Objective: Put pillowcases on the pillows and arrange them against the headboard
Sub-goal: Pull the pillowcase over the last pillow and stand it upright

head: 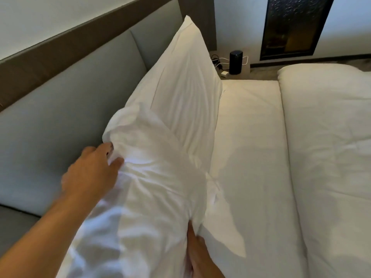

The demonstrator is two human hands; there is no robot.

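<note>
The near pillow (144, 197), already in its white case, lies along the bed's head with its long axis running away from the person toward the far pillow (180, 87), which leans upright just beyond the fingertips. The left hand (90, 173), fingers spread, presses its upper corner beside the headboard (60, 117); the right hand (197, 251) pinches the lower edge. This looks like the arranging step: next, stand it against the headboard.
</note>
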